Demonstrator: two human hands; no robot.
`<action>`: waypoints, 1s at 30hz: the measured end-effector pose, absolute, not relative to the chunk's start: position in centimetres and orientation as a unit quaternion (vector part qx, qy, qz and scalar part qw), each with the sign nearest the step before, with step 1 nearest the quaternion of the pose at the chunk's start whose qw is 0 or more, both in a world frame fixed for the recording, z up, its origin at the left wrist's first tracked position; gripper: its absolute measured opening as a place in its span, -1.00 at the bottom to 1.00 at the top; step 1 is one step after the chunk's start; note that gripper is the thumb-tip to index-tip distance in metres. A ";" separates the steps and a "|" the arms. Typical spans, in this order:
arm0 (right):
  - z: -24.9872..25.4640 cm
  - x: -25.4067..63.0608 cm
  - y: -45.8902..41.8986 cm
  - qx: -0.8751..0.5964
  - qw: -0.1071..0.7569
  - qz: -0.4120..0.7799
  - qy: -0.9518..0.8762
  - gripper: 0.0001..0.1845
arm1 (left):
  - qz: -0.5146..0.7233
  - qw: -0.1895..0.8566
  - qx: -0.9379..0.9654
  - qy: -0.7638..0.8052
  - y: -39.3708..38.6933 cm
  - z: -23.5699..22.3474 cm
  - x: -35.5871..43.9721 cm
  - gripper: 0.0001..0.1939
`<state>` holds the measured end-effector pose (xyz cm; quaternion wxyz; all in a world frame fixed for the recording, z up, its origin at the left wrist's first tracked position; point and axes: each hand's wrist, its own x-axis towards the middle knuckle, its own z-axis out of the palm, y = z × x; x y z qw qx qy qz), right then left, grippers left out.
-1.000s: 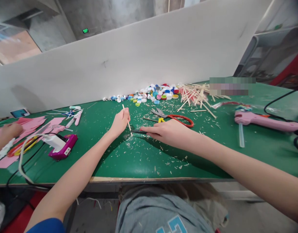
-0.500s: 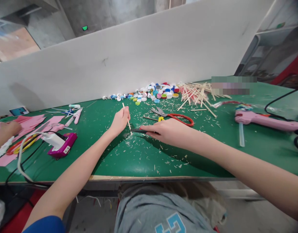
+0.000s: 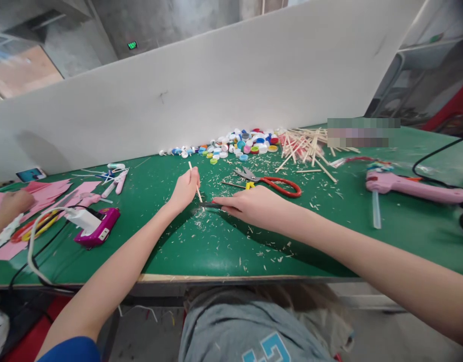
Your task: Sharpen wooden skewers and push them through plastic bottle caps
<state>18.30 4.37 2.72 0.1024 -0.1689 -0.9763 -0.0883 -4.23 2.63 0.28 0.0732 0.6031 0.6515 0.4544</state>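
My left hand (image 3: pixel 185 189) is closed around a thin wooden stick (image 3: pixel 199 193), which slants down to the right with its top end poking out above the fingers. My right hand (image 3: pixel 256 207), also closed, grips a slim black knife (image 3: pixel 209 205) pointing left. The blade meets the stick's lower end just above the table, and the exact contact is too small to make out. Pale wood shavings (image 3: pixel 201 221) lie under and around both hands. Behind my right hand rest red-handled scissors (image 3: pixel 280 186) with their blades apart, near a small yellow piece (image 3: pixel 250 185).
Bottle caps (image 3: pixel 241 143) and wooden sticks (image 3: pixel 306 146) are heaped along the white partition (image 3: pixel 216 85). A pink glue gun (image 3: pixel 412 187) lies right. To the left are a magenta power strip (image 3: pixel 99 229) with cables, pink sheets (image 3: pixel 46 196) and another person's hand (image 3: pixel 14 206).
My right hand has shifted slightly left with the knife. The stick has moved a little left too, and its lower end sits at the blade rather than extending past it.
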 end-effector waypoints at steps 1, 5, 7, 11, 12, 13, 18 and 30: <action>2.8 18.3 4.3 -0.171 0.101 -0.082 -0.977 -0.60 | 0.453 0.072 0.604 0.652 2.6 0.3 -4.2 -0.46; 3.0 18.4 4.4 -0.176 0.106 -0.055 -0.977 -0.60 | 0.445 0.067 0.613 0.649 2.5 0.6 -3.9 -0.47; 3.1 18.5 4.5 -0.171 0.113 -0.046 -0.978 -0.61 | 0.444 0.063 0.620 0.644 2.4 0.7 -3.8 -0.47; 3.1 19.1 4.8 -0.160 0.117 -0.003 -0.980 -0.64 | 0.446 0.059 0.624 0.639 2.4 0.6 -4.0 -0.46; 3.0 19.2 4.9 -0.161 0.115 0.006 -0.980 -0.64 | 0.446 0.057 0.625 0.638 2.4 0.5 -4.0 -0.45; 3.0 19.3 4.9 -0.162 0.114 0.011 -0.980 -0.64 | 0.446 0.055 0.627 0.637 2.5 0.5 -4.1 -0.45; 2.3 19.5 5.0 -0.168 0.117 -0.024 -0.979 -0.62 | 0.445 0.054 0.627 0.637 2.5 0.5 -4.2 -0.46; 1.8 19.6 5.6 -0.158 0.160 -0.066 -0.972 -0.60 | 0.441 0.066 0.619 0.647 2.4 0.8 -4.0 -0.49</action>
